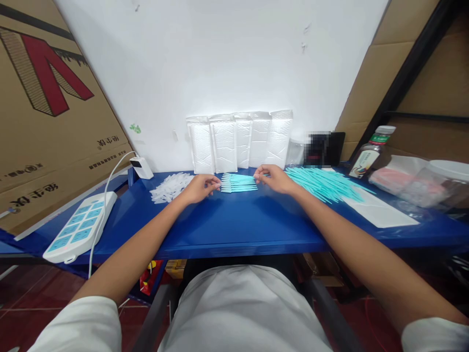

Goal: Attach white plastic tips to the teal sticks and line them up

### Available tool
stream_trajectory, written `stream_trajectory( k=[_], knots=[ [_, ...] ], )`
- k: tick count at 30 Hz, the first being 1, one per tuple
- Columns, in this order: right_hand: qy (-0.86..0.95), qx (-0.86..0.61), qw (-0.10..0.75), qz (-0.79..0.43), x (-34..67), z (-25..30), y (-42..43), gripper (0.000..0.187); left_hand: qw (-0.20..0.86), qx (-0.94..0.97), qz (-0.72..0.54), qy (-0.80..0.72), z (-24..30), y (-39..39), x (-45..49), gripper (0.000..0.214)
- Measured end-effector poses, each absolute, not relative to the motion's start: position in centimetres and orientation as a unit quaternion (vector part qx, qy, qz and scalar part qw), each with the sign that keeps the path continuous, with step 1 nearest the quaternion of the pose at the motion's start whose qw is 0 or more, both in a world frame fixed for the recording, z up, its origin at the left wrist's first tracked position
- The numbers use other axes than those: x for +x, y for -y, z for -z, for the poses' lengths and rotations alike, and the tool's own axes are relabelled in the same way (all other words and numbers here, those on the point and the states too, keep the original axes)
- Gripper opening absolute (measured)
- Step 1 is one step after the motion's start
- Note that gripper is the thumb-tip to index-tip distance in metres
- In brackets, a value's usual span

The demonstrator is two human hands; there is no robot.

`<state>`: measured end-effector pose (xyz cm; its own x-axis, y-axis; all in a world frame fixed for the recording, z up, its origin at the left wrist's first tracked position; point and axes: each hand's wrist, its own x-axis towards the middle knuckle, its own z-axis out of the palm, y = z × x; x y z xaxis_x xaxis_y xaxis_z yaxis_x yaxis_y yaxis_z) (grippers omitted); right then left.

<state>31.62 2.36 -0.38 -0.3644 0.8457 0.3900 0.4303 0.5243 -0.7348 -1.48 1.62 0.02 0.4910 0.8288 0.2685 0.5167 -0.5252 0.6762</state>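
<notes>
In the middle of the blue table [242, 220], several thin turquoise sticks [240, 182] lie side by side in a row, their left ends paler and clear-looking. At those left ends my left hand [202, 188] has its thumb and fingers pinched together; what is between them is too small to make out. My right hand [273, 179] pinches a turquoise stick at the right end of the row. Beside my left hand is a heap of small clear plastic sleeves [169, 187]. A big loose pile of turquoise sticks [322, 183] spreads to the right of my right hand.
White padded envelopes [240, 142] lean against the wall behind the row. A power strip [82, 225] with a white cable lies at left. On the right are a bottle [372, 151], a white sheet [384, 210], a plastic jar [447, 178] and a dark screen [335, 149].
</notes>
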Motion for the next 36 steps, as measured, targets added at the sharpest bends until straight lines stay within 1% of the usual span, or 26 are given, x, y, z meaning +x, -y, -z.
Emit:
stream_trajectory(
  k=[5,13,24,32,36],
  knots=[
    [0.776,-0.400,0.392,-0.289,31.2,0.0,-1.7,0.031,0.259,0.824,-0.299,-0.404,0.4,-1.9,-1.4,0.046],
    [0.785,-0.406,0.372,-0.284,30.9,-0.4,-1.0,0.029,0.266,0.829,-0.294,-0.394,0.3,-1.7,-1.1,0.044],
    [0.788,-0.406,0.369,-0.278,31.0,-0.1,-1.3,0.030,0.269,0.829,-0.293,-0.394,0.5,-1.8,-1.2,0.045],
    [0.782,-0.382,0.387,-0.305,29.7,0.9,-0.8,0.028,0.311,0.794,-0.325,-0.410,0.3,-0.5,0.1,0.046],
    [0.775,-0.391,0.375,-0.324,29.7,0.9,-0.7,0.031,0.338,0.780,-0.334,-0.407,0.3,-0.3,0.4,0.048]
  ],
)
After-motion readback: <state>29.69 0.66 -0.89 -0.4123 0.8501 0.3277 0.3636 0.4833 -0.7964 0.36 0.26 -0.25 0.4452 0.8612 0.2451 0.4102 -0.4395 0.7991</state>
